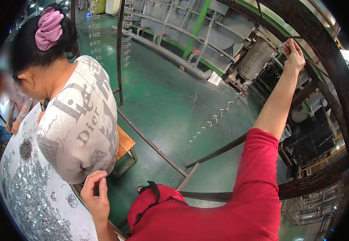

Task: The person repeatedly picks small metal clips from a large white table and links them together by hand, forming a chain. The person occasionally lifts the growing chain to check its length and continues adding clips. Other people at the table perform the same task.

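The red shirt [206,223] of the person lies nearest to the camera, and its right sleeve goes up toward the upper right. At the end of this bare forearm is the right hand [296,58], lifted high, close to a bar of the dark metal frame [323,188].

The string of metal pieces [238,96] is the thing to look at. Its upper end is just beside the fingertips of this hand, a little to their left. From there its long axis runs slantwise, down and to the left in the view, with the green floor [158,120] behind its lower part. So the right hand is clearly the nearer one, and it is at the top end, not at the middle.

The right fingers are bent and brought together at the tips; whether they pinch the string, the bar or a hook, one cannot tell.

The left hand [97,199] is well apart from the string, low at the left, near the back of a co-worker [80,120] and the edge of the white table [80,217]. Its thumb and first finger are near each other, and nothing is seen between them. On the table lies a heap of small metal pieces [30,201].
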